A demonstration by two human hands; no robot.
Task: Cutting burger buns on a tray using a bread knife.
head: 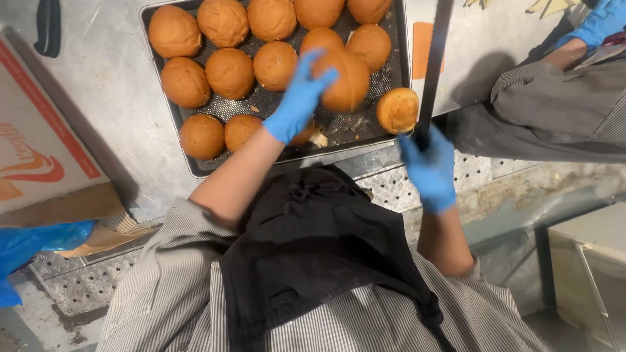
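a steel table (111, 98) carries a perforated baking tray (391, 58); left of the tray, a cardboard box (39, 150).

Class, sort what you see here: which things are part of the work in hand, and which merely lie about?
In use: left hand on a bun; right hand gripping a long knife; perforated baking tray.

Lying about: cardboard box; blue plastic bag.

Buns (229, 72) sit in the tray (171, 127) on your table (111, 85); box (39, 143) left, knife (432, 65) just right of it.
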